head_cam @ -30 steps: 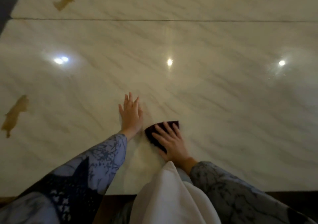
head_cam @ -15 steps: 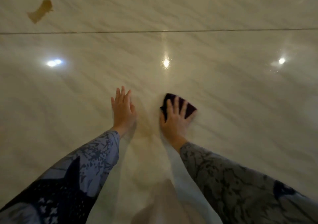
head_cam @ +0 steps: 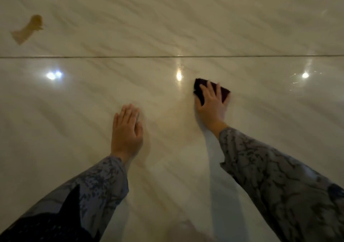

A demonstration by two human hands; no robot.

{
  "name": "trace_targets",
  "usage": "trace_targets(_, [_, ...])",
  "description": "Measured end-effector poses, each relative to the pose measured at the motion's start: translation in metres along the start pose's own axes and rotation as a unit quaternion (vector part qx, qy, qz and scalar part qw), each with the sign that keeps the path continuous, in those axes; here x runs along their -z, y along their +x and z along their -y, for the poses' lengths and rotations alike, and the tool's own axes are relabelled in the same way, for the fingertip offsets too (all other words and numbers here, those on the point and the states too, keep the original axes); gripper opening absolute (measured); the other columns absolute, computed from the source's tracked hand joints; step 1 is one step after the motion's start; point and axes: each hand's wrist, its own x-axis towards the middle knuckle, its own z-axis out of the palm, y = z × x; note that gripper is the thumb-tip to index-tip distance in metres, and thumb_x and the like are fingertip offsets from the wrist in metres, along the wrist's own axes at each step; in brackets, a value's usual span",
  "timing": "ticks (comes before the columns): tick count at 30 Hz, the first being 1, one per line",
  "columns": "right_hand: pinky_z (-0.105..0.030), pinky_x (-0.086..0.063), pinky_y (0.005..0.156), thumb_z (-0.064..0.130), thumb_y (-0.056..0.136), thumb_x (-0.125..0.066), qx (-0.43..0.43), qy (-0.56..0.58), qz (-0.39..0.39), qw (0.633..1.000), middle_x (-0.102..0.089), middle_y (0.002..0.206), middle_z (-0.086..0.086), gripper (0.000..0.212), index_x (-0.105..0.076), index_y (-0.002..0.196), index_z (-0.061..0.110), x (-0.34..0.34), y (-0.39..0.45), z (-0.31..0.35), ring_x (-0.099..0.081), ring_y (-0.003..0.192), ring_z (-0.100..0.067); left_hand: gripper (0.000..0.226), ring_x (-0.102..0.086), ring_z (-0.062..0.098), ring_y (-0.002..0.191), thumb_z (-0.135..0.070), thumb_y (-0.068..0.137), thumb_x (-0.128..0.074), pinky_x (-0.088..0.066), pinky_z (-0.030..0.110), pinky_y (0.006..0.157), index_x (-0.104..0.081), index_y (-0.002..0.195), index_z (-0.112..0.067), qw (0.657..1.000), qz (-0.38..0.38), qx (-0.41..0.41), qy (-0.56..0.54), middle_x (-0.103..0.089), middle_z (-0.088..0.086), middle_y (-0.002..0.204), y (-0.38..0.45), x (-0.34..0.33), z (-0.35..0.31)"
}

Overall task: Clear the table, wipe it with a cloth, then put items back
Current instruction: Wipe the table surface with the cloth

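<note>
Wiping now — the right hand [head_cam: 211, 105] is pressing the dark cloth [head_cam: 224, 92] flat-fingered onto the marble table [head_cam: 260, 27], the left hand [head_cam: 127, 130] bracing flat, holding nothing — overlapping passes toward the far-left brown mark [head_cam: 28, 29] look best.

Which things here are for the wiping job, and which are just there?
For the job:
cloth, pressed flat under the right hand
table, the marble top
left hand, flat on the table

Just there:
brown mark, far left
light spots, only reflections
</note>
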Motion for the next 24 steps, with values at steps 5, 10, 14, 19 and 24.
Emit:
trace_targets(5, [-0.07,0.005,0.109,0.056,0.099,-0.015,-0.125,0.003,0.01,0.992,-0.008,0.163,0.004,0.058,-0.021,0.153,0.034,-0.008,0.032,0.055,0.006,0.15,-0.028,0.048,-0.027,0.019,0.146,-0.03,0.096,-0.038,-0.015,0.04,0.119,-0.049,0.142,-0.018,1.0,-0.005,-0.005,0.015,-0.039,0.004,0.153,-0.001,0.0,0.0])
trace_targets(10, [-0.07,0.005,0.109,0.057,0.097,-0.026,0.093,0.003,0.047,0.995,-0.021,0.161,0.006,0.057,-0.032,0.148,0.035,-0.028,0.011,0.116,-0.006,0.15,-0.028,0.052,-0.026,0.019,0.146,-0.029,0.099,-0.031,-0.015,0.04,0.12,-0.041,0.146,-0.009,1.0,0.0,0.0,0.014,-0.035,0.007,0.155,0.001,-0.001,0.0])
trace_targets(14, [-0.068,0.001,0.111,0.058,0.097,-0.024,0.241,-0.013,0.073,0.968,-0.021,0.161,0.006,0.057,-0.034,0.148,0.034,-0.032,-0.03,0.119,-0.004,0.15,-0.026,0.054,-0.026,0.021,0.146,-0.027,0.1,-0.025,-0.016,0.041,0.119,-0.038,0.146,-0.003,1.0,0.006,0.002,0.02,-0.033,0.012,0.155,0.0,-0.001,0.001])
trace_targets(19, [-0.059,-0.003,0.117,0.052,0.092,-0.032,0.241,0.016,0.038,0.97,-0.034,0.156,0.006,0.057,-0.046,0.143,0.031,-0.025,-0.042,0.049,-0.018,0.149,-0.021,0.054,-0.028,0.022,0.145,-0.029,0.096,-0.032,-0.018,0.042,0.118,-0.045,0.142,-0.004,1.0,-0.006,-0.006,0.023,-0.037,0.011,0.153,0.001,-0.001,0.0])
trace_targets(24, [-0.055,0.0,0.118,0.048,0.091,-0.045,-0.043,0.027,-0.037,0.998,-0.032,0.157,0.0,0.058,-0.042,0.145,0.026,0.004,0.007,-0.059,-0.016,0.148,-0.026,0.058,-0.026,0.02,0.145,-0.031,0.093,-0.033,-0.016,0.041,0.119,-0.042,0.144,-0.004,1.0,-0.004,-0.006,0.021,-0.035,0.011,0.154,0.001,-0.001,0.001])
